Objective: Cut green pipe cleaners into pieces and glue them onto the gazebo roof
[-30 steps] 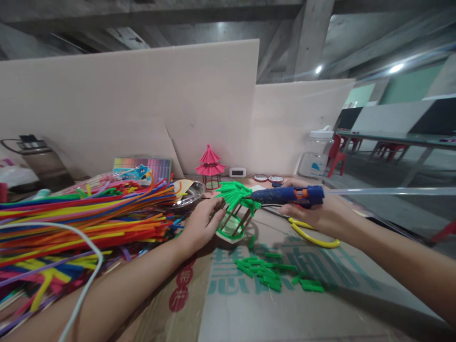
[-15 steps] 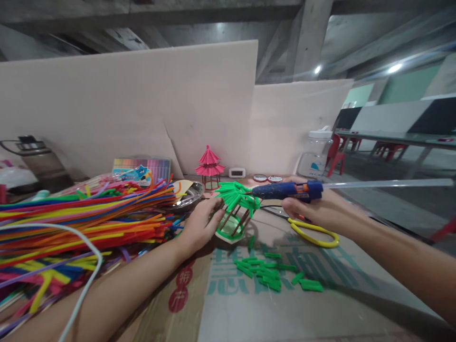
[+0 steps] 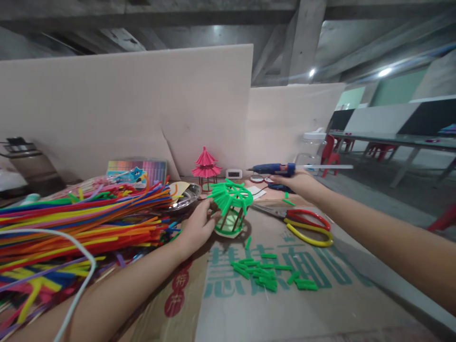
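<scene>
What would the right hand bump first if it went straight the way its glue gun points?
The right hand points its blue glue gun toward the little white clock, so that would probably come first. But the clock may stand farther back, so the gun might pass in front.

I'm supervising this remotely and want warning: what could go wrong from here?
The blue plastic glue gun in the right hand, if hot, might burn the left hand should it swing back. The left hand's grip could also distort the thin-posted model with a fuzzy green roof.
</scene>
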Available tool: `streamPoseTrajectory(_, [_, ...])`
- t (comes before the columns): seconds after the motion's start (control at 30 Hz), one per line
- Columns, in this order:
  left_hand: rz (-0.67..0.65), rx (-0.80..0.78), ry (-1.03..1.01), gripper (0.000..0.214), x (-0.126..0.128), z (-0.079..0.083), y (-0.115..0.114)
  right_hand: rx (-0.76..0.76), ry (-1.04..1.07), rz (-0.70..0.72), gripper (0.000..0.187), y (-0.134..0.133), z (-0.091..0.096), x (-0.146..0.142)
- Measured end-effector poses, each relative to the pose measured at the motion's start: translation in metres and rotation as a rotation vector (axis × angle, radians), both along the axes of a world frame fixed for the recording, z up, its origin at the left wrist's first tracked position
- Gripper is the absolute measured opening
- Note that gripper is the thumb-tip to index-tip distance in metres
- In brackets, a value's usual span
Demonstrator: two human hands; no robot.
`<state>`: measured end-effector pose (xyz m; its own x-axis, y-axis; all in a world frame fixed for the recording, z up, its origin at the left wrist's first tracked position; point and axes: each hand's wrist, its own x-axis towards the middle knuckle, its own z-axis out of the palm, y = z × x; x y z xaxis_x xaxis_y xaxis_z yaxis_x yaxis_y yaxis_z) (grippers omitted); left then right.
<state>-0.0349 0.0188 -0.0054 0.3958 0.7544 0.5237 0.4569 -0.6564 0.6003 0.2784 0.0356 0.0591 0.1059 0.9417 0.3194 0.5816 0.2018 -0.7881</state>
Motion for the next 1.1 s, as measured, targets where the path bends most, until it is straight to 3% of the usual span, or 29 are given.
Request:
streamPoseTrajectory(0.03, [-0.018, -0.01, -0.007, 0.03, 0.001, -0.001, 0.0, -0.051, -0.098, -0.075, 0.04, 0.011, -0.001, 0.001])
streamPoseTrajectory(0.2, [0.01, -0.077, 0.108, 0.032, -0.001, -0.002, 0.002, -0.156, -0.198, -0.117, 0.039, 0.049, -0.022, 0.001])
streamPoseTrajectory(0.37, [0.039, -0.043, 0.197, 0.029, -0.002, 0.002, 0.001, -0.195, -0.314, -0.09, 0.036, 0.06, -0.044, -0.001])
streamPoseTrajectory(0.5, [-0.052, 0.022, 0.198, 0.039, -0.001, 0.006, 0.0, -0.202, -0.44, -0.086, 0.035, 0.056, -0.043, 0.005])
streamPoseTrajectory(0.63, [-0.04, -0.009, 0.215, 0.043, -0.002, 0.004, 0.001, -0.182, -0.601, -0.101, 0.029, 0.031, -0.031, 0.012])
streamPoseTrajectory(0.77, [0.036, -0.009, 0.21, 0.038, -0.002, 0.003, 0.002, -0.123, -0.716, -0.074, 0.018, -0.016, -0.019, 0.005])
streamPoseTrajectory(0.83, [0.079, -0.019, 0.196, 0.036, -0.001, 0.003, 0.001, -0.109, -0.719, 0.03, 0.02, -0.043, -0.014, -0.006])
streamPoseTrajectory(0.93, [0.091, -0.025, 0.181, 0.035, 0.0, 0.004, 0.001, -0.18, -0.599, 0.423, 0.018, -0.075, -0.011, -0.025])
streamPoseTrajectory(0.97, [0.093, -0.028, 0.178, 0.035, 0.0, 0.004, 0.001, -0.222, -0.587, 0.492, 0.017, -0.083, -0.01, -0.031])
streamPoseTrajectory(1.1, [0.116, -0.044, 0.173, 0.036, 0.0, 0.003, 0.002, -0.278, -0.584, 0.591, 0.013, -0.098, -0.016, -0.042])
